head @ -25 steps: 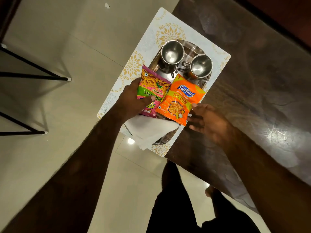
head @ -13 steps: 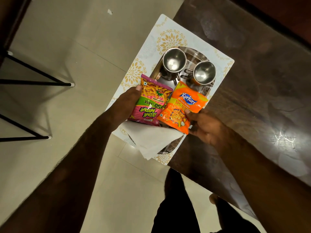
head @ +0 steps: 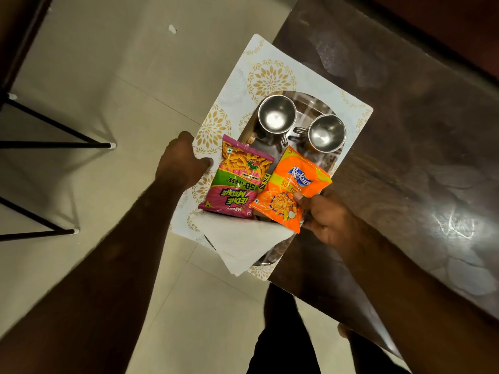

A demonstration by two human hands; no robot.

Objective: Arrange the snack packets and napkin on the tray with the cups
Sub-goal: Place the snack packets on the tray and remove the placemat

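Observation:
A steel tray [head: 314, 101] lies on a white placemat with gold flowers [head: 270, 76]. Two steel cups [head: 276, 117] [head: 326, 133] stand side by side at the tray's far end. A pink snack packet [head: 237, 182] and an orange snack packet [head: 293, 182] lie next to each other in front of the cups. A folded white napkin [head: 243, 240] lies at the near end, partly under both packets. My left hand [head: 181, 161] grips the placemat's left edge, thumb on top. My right hand [head: 328, 218] pinches the orange packet's near right corner.
The placemat sits at the corner of a dark wooden table [head: 405, 157] and overhangs the tiled floor [head: 121, 90] on its left and near sides. Black metal legs [head: 54, 143] stand at the far left. My legs [head: 286, 333] are below the table edge.
My left hand let go of the pink packet and moved left to the placemat's edge. My right hand closed in and pinched the orange packet.

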